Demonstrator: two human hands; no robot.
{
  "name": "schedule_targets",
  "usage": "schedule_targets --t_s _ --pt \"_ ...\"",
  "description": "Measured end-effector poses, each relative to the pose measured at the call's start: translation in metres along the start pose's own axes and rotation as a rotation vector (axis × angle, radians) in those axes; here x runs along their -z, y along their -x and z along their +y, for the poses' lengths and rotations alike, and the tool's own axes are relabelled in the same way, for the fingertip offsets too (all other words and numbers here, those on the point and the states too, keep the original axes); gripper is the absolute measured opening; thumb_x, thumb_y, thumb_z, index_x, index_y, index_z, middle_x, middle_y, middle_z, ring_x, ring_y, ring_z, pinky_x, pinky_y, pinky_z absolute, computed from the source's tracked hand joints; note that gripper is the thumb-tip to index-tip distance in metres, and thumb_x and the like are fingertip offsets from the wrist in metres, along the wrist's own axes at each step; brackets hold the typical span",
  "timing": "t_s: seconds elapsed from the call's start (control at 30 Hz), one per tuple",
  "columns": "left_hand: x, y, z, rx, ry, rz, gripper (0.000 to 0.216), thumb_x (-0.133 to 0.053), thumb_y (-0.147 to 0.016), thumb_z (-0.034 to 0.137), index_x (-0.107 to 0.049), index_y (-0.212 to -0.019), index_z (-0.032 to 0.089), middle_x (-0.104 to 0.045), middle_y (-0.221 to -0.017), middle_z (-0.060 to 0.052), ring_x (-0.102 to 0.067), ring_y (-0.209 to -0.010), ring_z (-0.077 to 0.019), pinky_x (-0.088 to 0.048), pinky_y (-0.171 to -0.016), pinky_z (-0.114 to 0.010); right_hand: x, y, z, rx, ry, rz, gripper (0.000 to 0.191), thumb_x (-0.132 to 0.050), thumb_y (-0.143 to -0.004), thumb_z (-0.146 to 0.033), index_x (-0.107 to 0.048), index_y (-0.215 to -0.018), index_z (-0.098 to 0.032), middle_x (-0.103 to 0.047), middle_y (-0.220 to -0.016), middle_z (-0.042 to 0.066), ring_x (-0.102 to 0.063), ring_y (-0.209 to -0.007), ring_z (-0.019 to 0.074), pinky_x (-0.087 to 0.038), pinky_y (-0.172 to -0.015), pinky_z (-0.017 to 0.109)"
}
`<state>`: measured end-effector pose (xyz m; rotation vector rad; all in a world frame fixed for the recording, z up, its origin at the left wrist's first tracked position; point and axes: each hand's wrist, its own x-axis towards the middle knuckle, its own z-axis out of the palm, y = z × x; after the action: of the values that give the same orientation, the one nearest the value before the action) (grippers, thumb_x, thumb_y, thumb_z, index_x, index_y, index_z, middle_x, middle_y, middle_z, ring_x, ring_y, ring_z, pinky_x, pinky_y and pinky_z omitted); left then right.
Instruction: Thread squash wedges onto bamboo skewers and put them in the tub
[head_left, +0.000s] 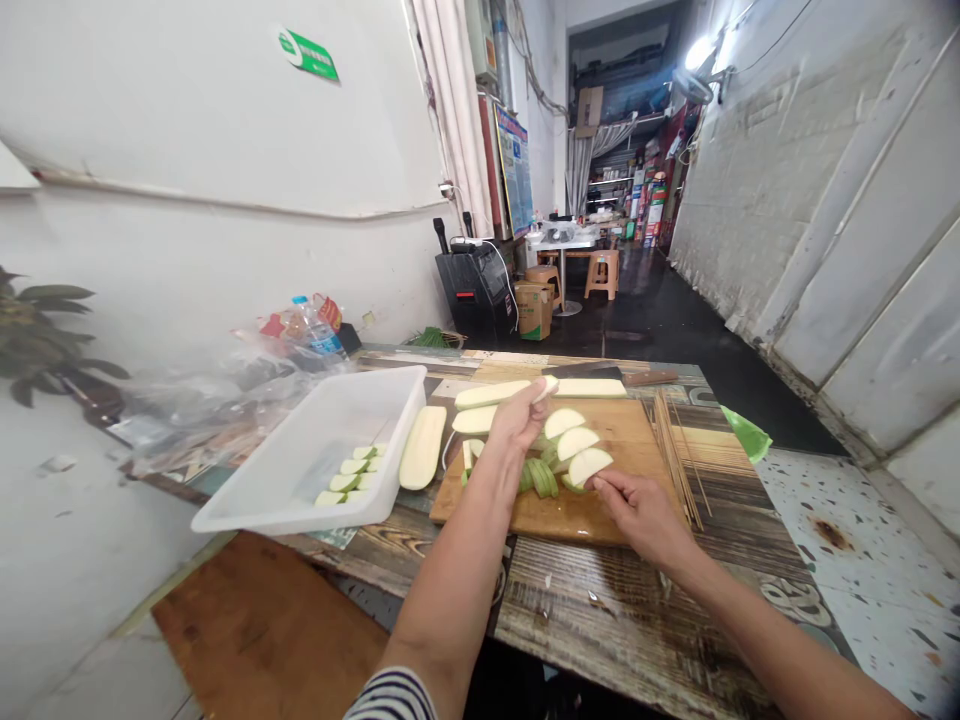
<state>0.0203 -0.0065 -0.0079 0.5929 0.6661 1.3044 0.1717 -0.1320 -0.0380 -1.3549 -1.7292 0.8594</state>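
**Hands on the cut squash**

My left hand point(517, 420) is bent over the far end of the row of squash slices point(576, 452) on the wooden cutting board point(630, 425). A pale piece shows at its fingertips, but I cannot tell whether I am pinching it or only touching it. My right hand point(639, 508) lies loosely curled at the near end, with its fingertips against the closest slice and nothing closed inside it.

The slices lean on one another, pale-fleshed with a thin green edge. I judge them light, moist and a little slick on the cut faces, firm enough to lift but likely to snap if bent. The green rims or the stack's two ends would give the surest hold.

Curled green peelings point(541, 478) sit just beside the row. Peeled squash halves point(491, 393) lie along the far edge of the board. More slices rest in the white plastic tub point(390, 400) to the left, and bamboo skewers point(679, 455) lie to the right.
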Motion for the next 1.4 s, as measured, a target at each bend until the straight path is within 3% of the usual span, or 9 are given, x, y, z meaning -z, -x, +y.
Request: schedule_targets --t_s 0.13,0.33,0.47,0.67,0.9,1.0,1.23,1.3,1.4 --pt "0.002 -0.003 -0.002 0.007 -0.006 0.005 0.011 -0.067 -0.068 0.013 -0.058 -0.068 0.006 -0.058 -0.068 -0.006 -0.034 -0.042 0.0003 -0.024 -0.036 -0.013 -0.004 -0.001 0.003 -0.072 -0.155 0.007 0.037 -0.040 -0.082 -0.044 -0.063 -0.078 -0.014 -0.033 -0.043 -0.007 -0.027 -0.039 0.0083 -0.021 -0.041 0.021" --pt "0.001 -0.005 -0.005 0.007 -0.008 0.067 0.011 -0.067 -0.068 0.013 -0.059 -0.068 0.006 -0.058 -0.066 -0.006 -0.034 -0.041 0.0002 -0.024 -0.035 -0.012 -0.007 0.002 0.013 0.173 0.427 0.199 0.035 -0.036 -0.086 -0.030 -0.063 -0.068 -0.016 -0.059 -0.058 0.003 -0.049 -0.051 0.0136 -0.031 -0.052 0.024" --pt "0.001 -0.005 -0.006 0.006 -0.023 0.045 0.009 -0.065 -0.069 0.013 -0.059 -0.067 0.007 -0.060 -0.067 -0.007 -0.034 -0.041 -0.0002 -0.024 -0.035 -0.013 -0.009 0.002 0.015 0.192 0.575 0.205 0.033 -0.036 -0.085 -0.026 -0.064 -0.071 -0.016 -0.063 -0.061 0.006 -0.052 -0.051 0.0157 -0.030 -0.052 0.025" --pt "0.003 -0.007 -0.006 -0.008 -0.047 0.047 0.009 -0.065 -0.070 0.013 -0.059 -0.066 0.007 -0.060 -0.067 -0.007 -0.034 -0.041 -0.0004 -0.023 -0.034 -0.013 -0.008 -0.003 0.008 0.043 0.038 0.092 0.031 -0.042 -0.082 -0.036 -0.062 -0.072 -0.015 -0.053 -0.055 0.000 -0.047 -0.052 0.0128 -0.033 -0.050 0.022" --pt "0.005 -0.008 -0.007 0.005 -0.069 0.086 0.009 -0.065 -0.070 0.014 -0.059 -0.066 0.007 -0.059 -0.066 -0.006 -0.033 -0.039 -0.0001 -0.022 -0.033 -0.013 -0.009 -0.004 0.006 -0.318 -0.546 -0.112 0.040 -0.046 -0.077 -0.051 -0.057 -0.090 -0.015 -0.019 -0.043 -0.012 -0.011 -0.033 0.0052 -0.013 -0.033 0.020" --pt "0.004 -0.008 -0.008 0.007 -0.071 0.096 0.010 -0.067 -0.068 0.014 -0.059 -0.066 0.008 -0.060 -0.067 -0.006 -0.033 -0.039 0.0000 -0.021 -0.033 -0.014 -0.007 -0.004 0.005 -0.207 -0.353 -0.055 0.037 -0.044 -0.079 -0.050 -0.059 -0.080 -0.016 -0.026 -0.041 -0.010 -0.020 -0.033 0.0063 -0.018 -0.036 0.021" --pt "0.001 -0.004 -0.011 -0.018 -0.079 0.098 0.011 -0.064 -0.070 0.014 -0.059 -0.067 0.006 -0.060 -0.069 -0.007 -0.032 -0.040 0.0005 -0.021 -0.033 -0.013 -0.007 0.001 0.013 0.166 0.646 0.198 0.030 -0.036 -0.083 -0.021 -0.064 -0.075 -0.014 -0.059 -0.056 0.007 -0.047 -0.048 0.0137 -0.028 -0.049 0.024" --pt "0.001 -0.004 -0.011 -0.014 -0.068 0.080 0.011 -0.064 -0.070 0.015 -0.059 -0.068 0.006 -0.059 -0.067 -0.007 -0.032 -0.040 0.0005 -0.021 -0.034 -0.013 -0.007 0.002 0.012 0.167 0.675 0.188 0.029 -0.036 -0.082 -0.019 -0.064 -0.076 -0.013 -0.059 -0.055 0.007 -0.047 -0.048 0.0134 -0.028 -0.049 0.024" --pt "0.001 -0.006 -0.012 -0.023 -0.070 0.054 0.013 -0.067 -0.068 0.015 -0.060 -0.067 0.005 -0.060 -0.066 -0.007 -0.032 -0.040 0.0006 -0.022 -0.034 -0.013 -0.008 -0.001 0.009 0.132 0.354 0.150 0.030 -0.038 -0.083 -0.027 -0.061 -0.069 -0.015 -0.056 -0.056 0.004 -0.047 -0.051 0.0127 -0.031 -0.051 0.023"
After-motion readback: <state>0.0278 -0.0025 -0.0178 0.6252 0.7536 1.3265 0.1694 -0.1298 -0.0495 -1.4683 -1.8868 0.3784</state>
